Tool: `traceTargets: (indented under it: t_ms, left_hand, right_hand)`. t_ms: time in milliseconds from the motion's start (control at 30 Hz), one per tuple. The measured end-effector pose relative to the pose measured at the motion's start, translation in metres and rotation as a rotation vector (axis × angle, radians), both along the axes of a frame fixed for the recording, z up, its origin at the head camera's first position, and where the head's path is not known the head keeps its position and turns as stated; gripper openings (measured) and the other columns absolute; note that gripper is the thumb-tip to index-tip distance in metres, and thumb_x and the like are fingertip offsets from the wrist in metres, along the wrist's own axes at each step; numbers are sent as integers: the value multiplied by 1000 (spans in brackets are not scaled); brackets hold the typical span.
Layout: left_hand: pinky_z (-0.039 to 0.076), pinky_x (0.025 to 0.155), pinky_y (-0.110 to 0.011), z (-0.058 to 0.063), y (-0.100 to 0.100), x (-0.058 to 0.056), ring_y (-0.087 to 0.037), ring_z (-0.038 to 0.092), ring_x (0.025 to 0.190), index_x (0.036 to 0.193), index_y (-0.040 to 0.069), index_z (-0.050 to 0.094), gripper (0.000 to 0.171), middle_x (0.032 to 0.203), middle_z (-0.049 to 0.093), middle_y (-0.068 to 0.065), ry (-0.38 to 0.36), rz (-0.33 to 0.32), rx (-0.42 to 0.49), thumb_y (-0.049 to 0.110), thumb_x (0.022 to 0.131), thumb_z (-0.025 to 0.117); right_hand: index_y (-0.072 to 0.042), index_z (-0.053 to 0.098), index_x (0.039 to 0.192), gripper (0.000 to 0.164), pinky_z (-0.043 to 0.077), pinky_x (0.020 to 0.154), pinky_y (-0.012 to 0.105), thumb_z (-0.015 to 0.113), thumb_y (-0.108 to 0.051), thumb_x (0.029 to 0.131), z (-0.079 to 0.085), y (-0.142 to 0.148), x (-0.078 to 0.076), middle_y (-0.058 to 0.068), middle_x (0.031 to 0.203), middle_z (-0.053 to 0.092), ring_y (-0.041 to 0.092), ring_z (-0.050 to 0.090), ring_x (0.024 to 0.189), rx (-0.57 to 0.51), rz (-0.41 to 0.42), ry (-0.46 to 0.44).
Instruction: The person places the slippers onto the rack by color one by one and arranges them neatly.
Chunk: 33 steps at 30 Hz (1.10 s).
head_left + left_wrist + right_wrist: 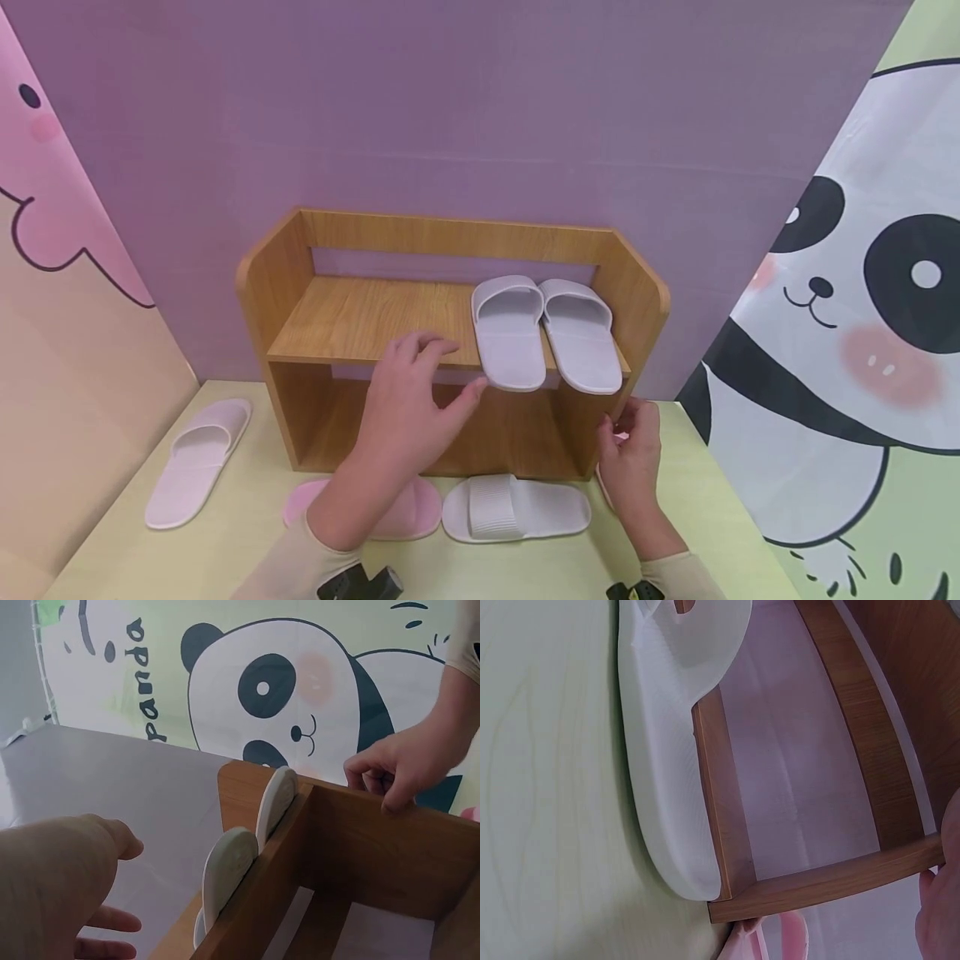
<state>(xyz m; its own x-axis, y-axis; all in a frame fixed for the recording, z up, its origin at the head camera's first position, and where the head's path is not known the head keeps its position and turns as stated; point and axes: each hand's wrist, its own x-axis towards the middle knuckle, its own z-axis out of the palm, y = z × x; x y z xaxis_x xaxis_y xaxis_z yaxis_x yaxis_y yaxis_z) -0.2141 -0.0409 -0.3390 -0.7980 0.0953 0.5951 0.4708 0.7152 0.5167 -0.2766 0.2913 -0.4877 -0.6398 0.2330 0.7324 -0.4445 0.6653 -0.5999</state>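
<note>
A wooden two-tier shoe rack (360, 317) stands against the purple backdrop. On the right half of its upper shelf sit a left white slipper (513, 346) and a right white slipper (581, 350), side by side, toe ends to the back. My left hand (408, 408) hovers before the upper shelf, fingers loosely bent and holding nothing. Down at the rack's right side panel, my right hand (633, 454) pinches the panel's front edge between thumb and curled fingers. The left wrist view shows this right hand (420, 761) on the panel's edge too.
A pale pink slipper (197, 467) lies left of the rack. In front lie a pink slipper (412, 508), partly behind my left forearm, and a white slipper (555, 507). Pink footwear (793, 934) shows just outside the right panel. A panda-printed sheet (862, 333) hangs at right.
</note>
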Motion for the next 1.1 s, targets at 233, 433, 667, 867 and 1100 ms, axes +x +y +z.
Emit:
traceTargets:
  t_ms: [233,433,667,867,1100]
  left_hand:
    - [51,111,-54,-14,-22,4,-30,56,133,135,13,73,49,136,64,-3,35,-10,-30,42,97,83]
    - [53,108,-54,-29,-38,9,-31,57,131,134,13,74,49,136,65,-4,7,16,-58,42,96,83]
    - [54,103,-50,-47,-59,9,-28,58,126,134,11,73,47,133,66,-2,23,-44,-72,36,96,85]
    - [55,102,-50,-57,-79,9,-26,59,125,136,11,71,47,133,66,1,3,-102,-112,34,97,85]
    - [55,106,-51,-72,-100,13,-23,59,129,139,13,70,51,136,65,3,-58,-125,-186,33,96,87]
  right_hand:
    - [6,54,126,29,46,71,10,66,11,100,1,1,1,16,112,59,13,57,90,-7,7,2]
    - [4,54,127,30,47,72,10,67,10,100,1,1,1,15,113,58,13,56,92,-3,2,-9]
    - [5,54,126,29,47,71,11,66,11,100,1,0,1,16,112,58,12,56,91,-4,4,-6]
    - [5,54,127,29,48,71,12,66,11,100,1,0,1,15,114,58,12,56,92,-2,4,-13]
    - [5,54,127,30,47,71,12,66,12,100,0,0,0,16,114,59,12,56,91,-6,9,-1]
